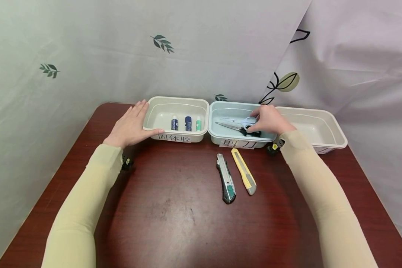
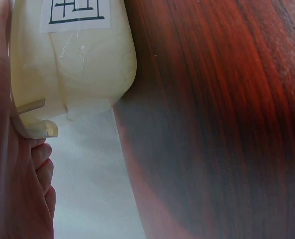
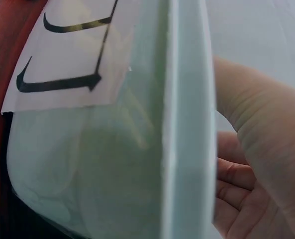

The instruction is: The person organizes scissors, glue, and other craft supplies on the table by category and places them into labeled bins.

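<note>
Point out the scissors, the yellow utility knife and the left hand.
scissors (image 1: 232, 125), head view, on the blades inside the blue bin.
yellow utility knife (image 1: 243, 171), head view, mid-body on the table.
left hand (image 1: 130, 126), head view, back of the hand.

the table (image 1: 174, 223) in front is open wood, barred only by two utility knives (image 1: 236, 176) lying side by side near the middle; along the far edge three tubs (image 1: 244, 143) stand in a row touching, closing it off, with the curtain (image 1: 201, 48) just behind them
</note>
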Available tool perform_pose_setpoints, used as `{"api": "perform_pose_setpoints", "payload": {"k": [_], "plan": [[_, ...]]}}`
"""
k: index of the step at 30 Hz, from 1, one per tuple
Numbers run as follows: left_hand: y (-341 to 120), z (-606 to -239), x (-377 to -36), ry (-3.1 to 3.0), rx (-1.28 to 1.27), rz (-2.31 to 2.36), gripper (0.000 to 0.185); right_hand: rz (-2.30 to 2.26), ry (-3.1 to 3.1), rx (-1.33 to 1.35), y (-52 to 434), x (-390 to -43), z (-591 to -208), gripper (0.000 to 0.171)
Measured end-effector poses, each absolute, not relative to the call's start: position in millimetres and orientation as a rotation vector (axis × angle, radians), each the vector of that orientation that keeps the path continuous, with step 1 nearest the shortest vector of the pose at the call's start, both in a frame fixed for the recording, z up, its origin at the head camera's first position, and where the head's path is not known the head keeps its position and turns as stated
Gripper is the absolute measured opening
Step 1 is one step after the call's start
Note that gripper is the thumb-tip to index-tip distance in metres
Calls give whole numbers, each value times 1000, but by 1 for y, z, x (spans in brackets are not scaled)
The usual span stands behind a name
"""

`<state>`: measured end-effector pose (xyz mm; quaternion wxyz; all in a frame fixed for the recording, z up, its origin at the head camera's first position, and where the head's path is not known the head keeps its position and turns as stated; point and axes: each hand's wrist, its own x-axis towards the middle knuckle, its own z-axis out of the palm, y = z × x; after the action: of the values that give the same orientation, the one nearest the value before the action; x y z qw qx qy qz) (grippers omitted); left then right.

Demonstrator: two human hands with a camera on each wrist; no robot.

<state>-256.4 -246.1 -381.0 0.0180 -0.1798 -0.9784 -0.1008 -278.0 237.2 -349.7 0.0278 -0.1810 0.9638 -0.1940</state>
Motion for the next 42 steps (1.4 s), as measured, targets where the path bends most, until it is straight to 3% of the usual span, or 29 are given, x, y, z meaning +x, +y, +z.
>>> {"api": "perform_pose_setpoints", "payload": {"k": [22,42], "plan": [[-245,-380,-254,-3026,-557,-328,118,-608,2973,-587,234,-268,-339,63],[-244,-379,-255,-3034,-564,-315,118,-772,3124,-565,249,-241,-311,56]]}}
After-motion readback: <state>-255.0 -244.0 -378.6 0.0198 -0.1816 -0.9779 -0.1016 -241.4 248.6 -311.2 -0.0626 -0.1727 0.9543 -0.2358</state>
